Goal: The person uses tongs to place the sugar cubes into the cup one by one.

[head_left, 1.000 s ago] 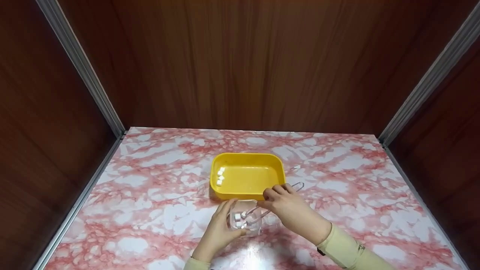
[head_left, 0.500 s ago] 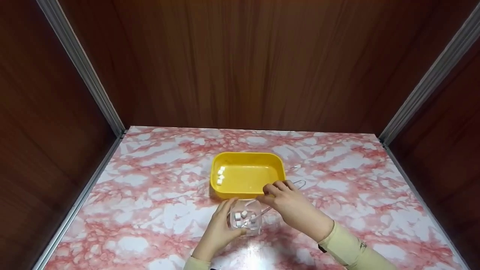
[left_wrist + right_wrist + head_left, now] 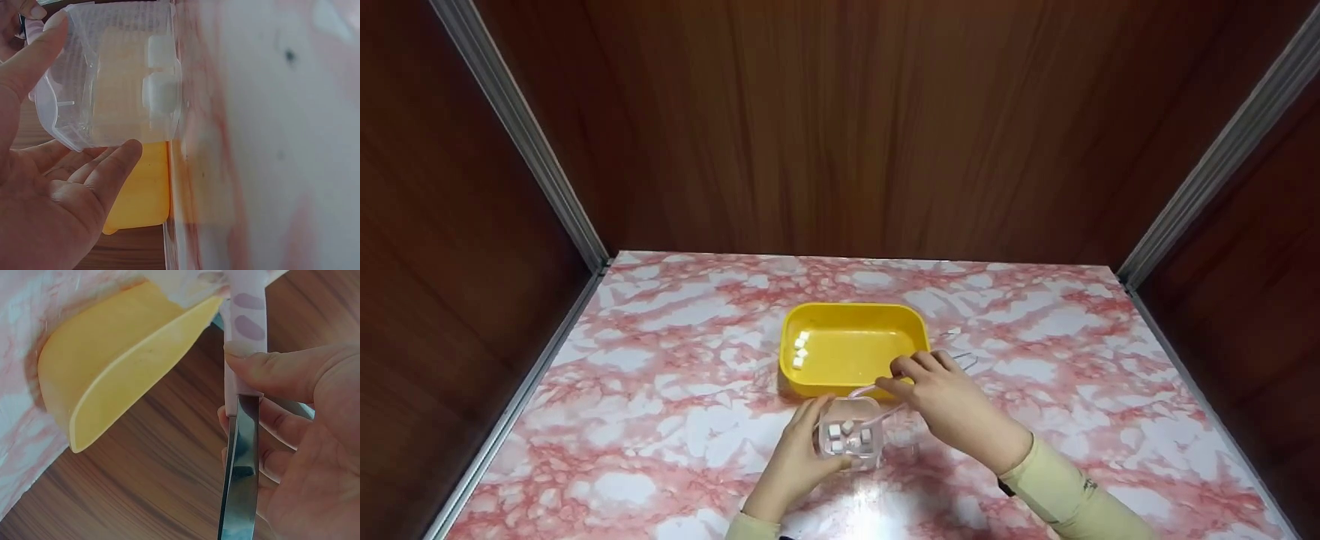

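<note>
My left hand [image 3: 795, 461] holds a small clear plastic container [image 3: 849, 409] from its left side, thumb and fingers on opposite walls. Several white cubes [image 3: 865, 435] lie on the container's bottom; two white cubes [image 3: 161, 93] show through its wall in the left wrist view. My right hand [image 3: 960, 401] pinches a pair of tongs [image 3: 246, 433] with metal arms and pale pink ends. The thumb presses a pink end with mauve ovals. In the head view, the tongs' pink ends reach over the container's right and far rim, apart, with no cube between them.
A yellow tub [image 3: 870, 360] stands just behind the container, with several white cubes [image 3: 799, 352] along its left inner wall. The marbled red-and-white tabletop [image 3: 660, 420] is bounded by brown wood-grain panels [image 3: 855, 135] at the back and both sides.
My right hand has risen slightly away and to the right, drawing the tongs' ends up from among the cubes to the container's rim. The left hand and container stay nearly in place.
</note>
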A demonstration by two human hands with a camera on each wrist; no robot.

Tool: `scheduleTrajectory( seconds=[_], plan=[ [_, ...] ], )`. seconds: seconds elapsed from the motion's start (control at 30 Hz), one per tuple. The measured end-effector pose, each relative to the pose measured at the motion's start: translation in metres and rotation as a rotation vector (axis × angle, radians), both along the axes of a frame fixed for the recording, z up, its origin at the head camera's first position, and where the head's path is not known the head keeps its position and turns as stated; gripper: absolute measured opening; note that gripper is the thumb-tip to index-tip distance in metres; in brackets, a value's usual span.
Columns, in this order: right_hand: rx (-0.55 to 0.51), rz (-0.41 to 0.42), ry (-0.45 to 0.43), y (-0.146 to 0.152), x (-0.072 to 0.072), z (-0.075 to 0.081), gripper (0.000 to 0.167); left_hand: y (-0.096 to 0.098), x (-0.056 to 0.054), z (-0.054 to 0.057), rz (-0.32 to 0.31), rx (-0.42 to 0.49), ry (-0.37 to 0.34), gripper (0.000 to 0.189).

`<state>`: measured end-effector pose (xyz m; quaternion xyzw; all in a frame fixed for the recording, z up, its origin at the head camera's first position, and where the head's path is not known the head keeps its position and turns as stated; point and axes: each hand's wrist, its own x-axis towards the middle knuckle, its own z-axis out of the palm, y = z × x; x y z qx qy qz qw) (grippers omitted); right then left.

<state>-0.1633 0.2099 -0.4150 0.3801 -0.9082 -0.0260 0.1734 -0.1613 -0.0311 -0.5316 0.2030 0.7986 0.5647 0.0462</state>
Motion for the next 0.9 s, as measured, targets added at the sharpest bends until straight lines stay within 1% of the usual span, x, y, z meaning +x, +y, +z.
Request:
scheduleTrajectory(
  seconds=[0.3,0.53,0.73,0.9],
  plan=[
    [-0.018,-0.023,-0.012,0.001,-0.004,0.005,0.055,0.001,0.0,0.002,0.01,0.009,0.014,0.098],
    [-0.012,-0.031,-0.004,0.001,-0.005,0.005,0.058,0.001,0.0,0.002,0.008,-0.012,0.026,0.098],
    [-0.007,-0.038,0.007,0.001,-0.008,0.005,0.057,0.0,0.001,0.002,0.009,-0.011,0.009,0.099],
    [-0.009,-0.035,0.031,0.0,-0.013,0.007,0.055,0.0,0.001,0.001,0.015,-0.029,0.008,0.1]
  ],
)
